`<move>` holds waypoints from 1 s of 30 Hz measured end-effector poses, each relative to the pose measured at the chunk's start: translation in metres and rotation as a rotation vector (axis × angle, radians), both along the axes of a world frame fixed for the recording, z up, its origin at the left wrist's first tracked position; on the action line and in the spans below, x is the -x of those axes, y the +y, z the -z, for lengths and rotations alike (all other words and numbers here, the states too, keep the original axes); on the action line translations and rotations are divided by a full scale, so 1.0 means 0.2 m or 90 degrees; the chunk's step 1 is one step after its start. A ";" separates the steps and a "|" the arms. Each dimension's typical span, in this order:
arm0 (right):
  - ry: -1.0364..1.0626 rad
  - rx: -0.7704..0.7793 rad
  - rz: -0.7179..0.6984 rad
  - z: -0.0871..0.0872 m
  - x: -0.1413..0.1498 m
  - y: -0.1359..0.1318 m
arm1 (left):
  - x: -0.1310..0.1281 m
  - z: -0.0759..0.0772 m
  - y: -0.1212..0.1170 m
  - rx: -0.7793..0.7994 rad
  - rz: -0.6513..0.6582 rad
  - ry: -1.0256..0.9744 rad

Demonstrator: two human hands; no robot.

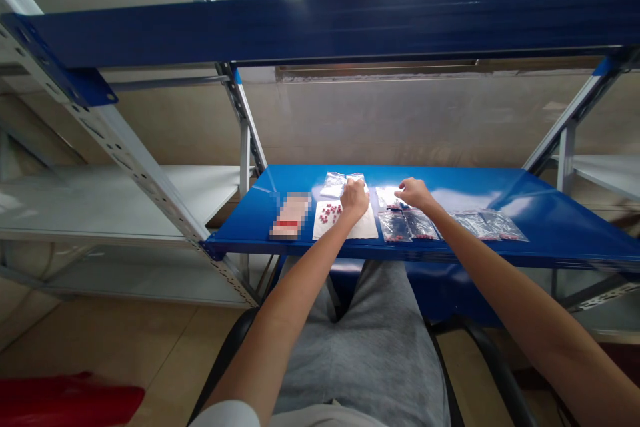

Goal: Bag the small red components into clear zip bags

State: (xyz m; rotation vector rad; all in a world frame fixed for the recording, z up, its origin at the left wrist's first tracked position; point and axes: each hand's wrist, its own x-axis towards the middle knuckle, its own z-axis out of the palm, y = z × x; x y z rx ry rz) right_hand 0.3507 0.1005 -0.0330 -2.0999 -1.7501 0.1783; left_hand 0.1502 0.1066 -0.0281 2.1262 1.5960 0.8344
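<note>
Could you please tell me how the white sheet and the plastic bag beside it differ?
The white sheet is opaque, while the bag is clear. Loose red pieces lie on top of the sheet, not sealed inside it. The sheet is larger than the bag. Both lie flat on the blue shelf.

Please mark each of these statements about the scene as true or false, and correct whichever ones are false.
1. The left hand touches a clear plastic bag at the far edge of a white sheet. True.
2. The right hand rests on the white sheet. False: it is to the sheet's right, reaching toward another clear bag.
3. Small red pieces lie on the white sheet. True.
4. The shelf is bare wood. False: it is a blue metal shelf.
5. Clear bags with red contents lie to the right of the white sheet. True.
</note>
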 end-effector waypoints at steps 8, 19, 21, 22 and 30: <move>0.011 -0.037 -0.083 -0.02 0.26 0.11 | 0.13 0.02 0.06 0.025 -0.015 0.095; 0.051 -0.028 -0.062 0.03 0.45 0.20 | 0.13 0.03 0.11 0.035 -0.017 0.064; 0.069 -0.037 -0.059 0.03 0.46 0.19 | 0.13 0.03 0.12 0.033 -0.020 0.058; 0.079 -0.044 -0.058 0.02 0.46 0.19 | 0.13 0.02 0.12 0.029 -0.021 0.053; 0.409 -0.139 -0.016 -0.04 0.47 0.06 | 0.19 -0.03 0.02 -0.087 -0.038 -0.019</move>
